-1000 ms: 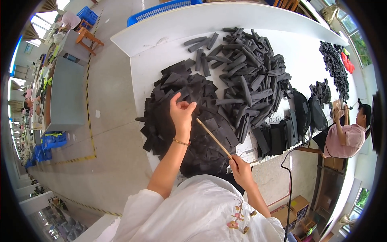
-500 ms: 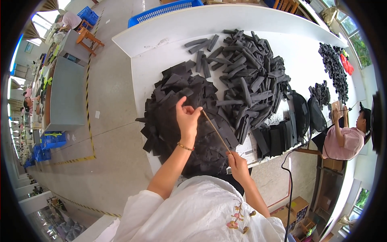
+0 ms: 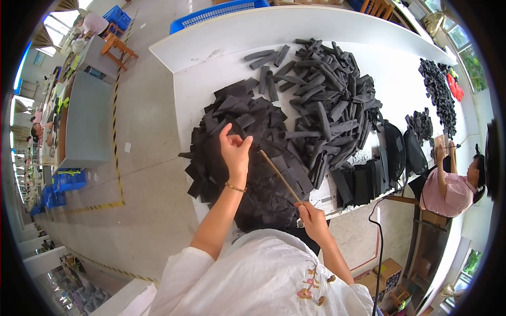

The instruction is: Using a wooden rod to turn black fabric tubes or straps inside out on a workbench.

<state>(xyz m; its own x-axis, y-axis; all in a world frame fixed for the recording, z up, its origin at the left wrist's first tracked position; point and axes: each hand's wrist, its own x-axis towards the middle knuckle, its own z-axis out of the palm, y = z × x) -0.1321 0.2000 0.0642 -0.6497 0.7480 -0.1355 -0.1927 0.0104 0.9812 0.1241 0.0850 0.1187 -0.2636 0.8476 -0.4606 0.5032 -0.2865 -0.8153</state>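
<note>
A thin wooden stick (image 3: 280, 176) slants up and to the left from my right hand (image 3: 313, 218), whose fingers are closed round its lower end. My left hand (image 3: 235, 155) is raised over a heap of flat black fabric pieces (image 3: 232, 108). Its thumb and forefinger are apart, and I see nothing between them; the other fingers are partly curled. A small gap separates the left thumb from the stick's upper tip. Farther right lies a big pile of rolled dark grey tubes (image 3: 332, 116), several of them loose at its far left edge.
Flat black strips (image 3: 361, 181) stand in a row along the near table edge, beside black rounded pieces (image 3: 392, 150). A black cable (image 3: 379, 242) hangs down there. A white board (image 3: 221, 39) rims the table's far side. Another person (image 3: 448, 192) works at the right.
My left hand has moved left, away from the stick's tip, which its thumb was at before. The right hand still holds the stick in nearly the same place.
</note>
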